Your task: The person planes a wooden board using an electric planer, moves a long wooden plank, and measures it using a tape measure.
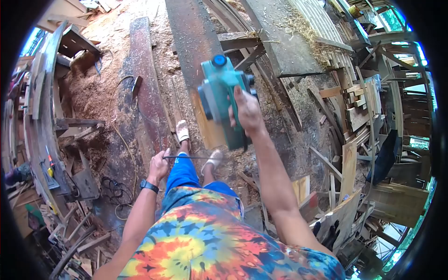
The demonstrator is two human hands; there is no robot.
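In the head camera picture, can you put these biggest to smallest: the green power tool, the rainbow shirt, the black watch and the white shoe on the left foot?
1. Rainbow shirt
2. Green power tool
3. Black watch and white shoe: too alike to rank, as the watch is nearer the camera.

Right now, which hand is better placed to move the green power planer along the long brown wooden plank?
Right, I would judge: the right hand grips the planer, which appears over the plank. The left hand is apart from it and seems to hold a thin dark rod or cord.
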